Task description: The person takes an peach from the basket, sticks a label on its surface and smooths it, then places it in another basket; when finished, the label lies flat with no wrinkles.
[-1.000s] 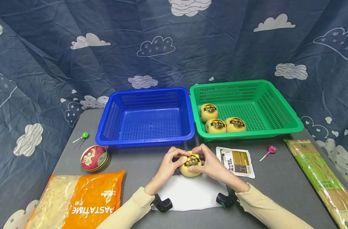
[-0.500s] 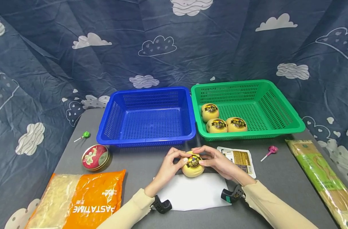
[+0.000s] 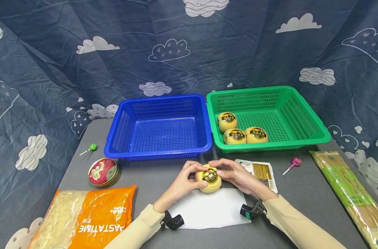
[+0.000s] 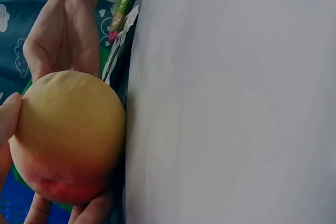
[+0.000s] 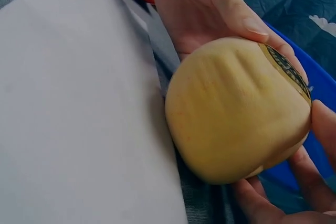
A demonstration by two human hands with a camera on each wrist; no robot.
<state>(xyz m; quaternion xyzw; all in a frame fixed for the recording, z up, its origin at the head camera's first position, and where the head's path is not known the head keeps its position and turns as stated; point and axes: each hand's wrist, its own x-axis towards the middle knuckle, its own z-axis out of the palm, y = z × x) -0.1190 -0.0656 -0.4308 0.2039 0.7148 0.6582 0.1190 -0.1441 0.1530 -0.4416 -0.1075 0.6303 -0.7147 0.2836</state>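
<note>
A yellow peach (image 3: 210,188) with a red blush low on one side is held between both hands above the front part of the table. A black and gold label (image 3: 210,175) covers its top. My left hand (image 3: 182,182) grips the peach from the left, thumb on the near side and fingers behind. From the right, my right hand (image 3: 238,177) grips it with the thumb at the label's edge. In the left wrist view the peach (image 4: 68,135) shows its blush. A white sheet (image 3: 207,211) lies right below the hands.
The green basket (image 3: 288,143) holds three labelled peaches (image 3: 235,137); beside it stands a blue basket (image 3: 158,153). Left are a green lollipop (image 3: 92,147), a red round tin (image 3: 102,172) and a pasta bag (image 3: 92,218). Right are a pouch (image 3: 263,174), pink lollipop (image 3: 296,162) and long package (image 3: 347,190).
My right hand and wrist have shifted right, covering more of the pouch. The left thumb has slid from the label down to the peach's near side. The label now sits tilted.
</note>
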